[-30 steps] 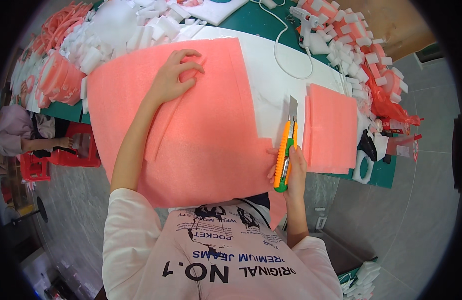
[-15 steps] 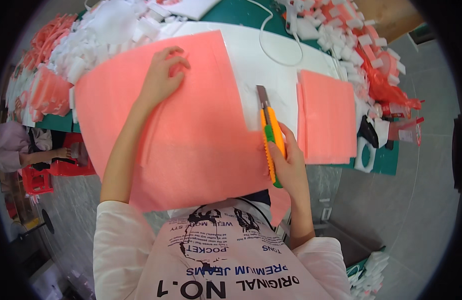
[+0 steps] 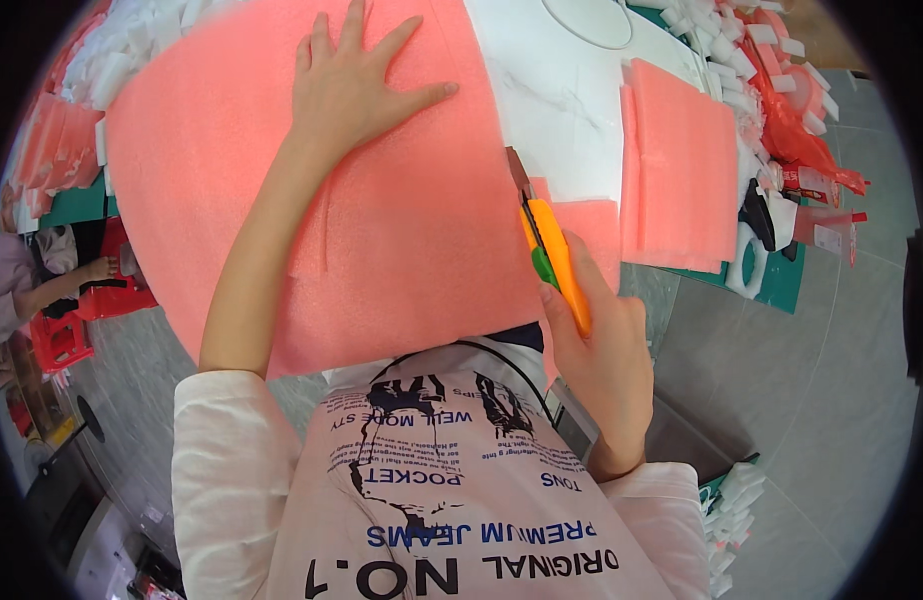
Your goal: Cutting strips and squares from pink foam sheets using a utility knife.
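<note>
A large pink foam sheet [image 3: 412,250] covers the table in front of me and hangs over its near edge. Fingers spread, my left hand [image 3: 357,100] lies flat on the sheet's far part. My right hand [image 3: 610,345] grips a yellow and green utility knife [image 3: 560,255]. Its blade is out, with the tip at the sheet's right edge; whether it is in the foam I cannot tell. A smaller pink foam piece [image 3: 594,225] shows under the knife, right of the big sheet.
Stacked pink foam sheets [image 3: 682,165] lie to the right on the white tabletop [image 3: 557,110]. White foam offcuts [image 3: 142,45] pile up at the far left. A red plastic bag [image 3: 797,135] and a tape roll [image 3: 748,262] are at the right. Another person's arm [image 3: 62,288] shows at the left.
My left hand has gone from curled fingers to lying flat and spread. The knife's blade has come against the sheet's edge, and the smaller foam piece shows more. The whole view has shifted.
</note>
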A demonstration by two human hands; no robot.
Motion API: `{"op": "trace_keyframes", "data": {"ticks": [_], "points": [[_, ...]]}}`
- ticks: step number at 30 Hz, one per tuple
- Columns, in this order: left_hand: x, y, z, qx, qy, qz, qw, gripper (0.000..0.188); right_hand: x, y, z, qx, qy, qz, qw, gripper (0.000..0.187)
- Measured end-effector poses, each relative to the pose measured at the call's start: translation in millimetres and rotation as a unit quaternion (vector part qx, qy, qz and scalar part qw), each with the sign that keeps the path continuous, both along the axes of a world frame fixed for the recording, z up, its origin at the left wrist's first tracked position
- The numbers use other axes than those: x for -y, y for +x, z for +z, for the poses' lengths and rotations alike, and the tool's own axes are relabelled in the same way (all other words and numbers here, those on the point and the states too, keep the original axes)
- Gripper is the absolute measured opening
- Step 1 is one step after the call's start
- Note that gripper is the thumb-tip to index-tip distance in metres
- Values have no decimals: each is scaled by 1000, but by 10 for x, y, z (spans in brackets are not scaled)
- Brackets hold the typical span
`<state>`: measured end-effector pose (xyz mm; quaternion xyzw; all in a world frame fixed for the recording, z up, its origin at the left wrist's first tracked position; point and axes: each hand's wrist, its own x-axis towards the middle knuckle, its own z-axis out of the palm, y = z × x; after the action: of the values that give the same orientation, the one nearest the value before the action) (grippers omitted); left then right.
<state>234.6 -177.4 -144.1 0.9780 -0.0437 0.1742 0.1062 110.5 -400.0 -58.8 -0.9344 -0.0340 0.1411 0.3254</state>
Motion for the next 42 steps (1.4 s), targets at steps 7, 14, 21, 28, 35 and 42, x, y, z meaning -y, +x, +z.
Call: {"op": "trace_keyframes", "data": {"ticks": [7, 14, 21, 28, 35, 42], "points": [[-10, 18, -31, -14, -13, 4, 1000, 71, -13, -112, 32, -5, -62, 23, 998, 46], [-13, 10, -84, 0, -33, 9, 999, 72, -17, -268, 77, 24, -104, 22, 994, 45], [-8, 5, -56, -9, -39, 16, 999, 73, 22, -370, 119, 7, -128, 37, 991, 43], [-20, 8, -67, -6, -36, 20, 999, 72, 350, -276, 180, 99, -129, 102, 981, 43], [-24, 4, -80, -15, -52, 5, 999, 71, 730, 348, 92, 167, -223, 299, 913, 53], [-14, -9, -43, -24, -43, 14, 999, 71, 806, 668, 117, 192, -228, 354, 887, 51]]}}
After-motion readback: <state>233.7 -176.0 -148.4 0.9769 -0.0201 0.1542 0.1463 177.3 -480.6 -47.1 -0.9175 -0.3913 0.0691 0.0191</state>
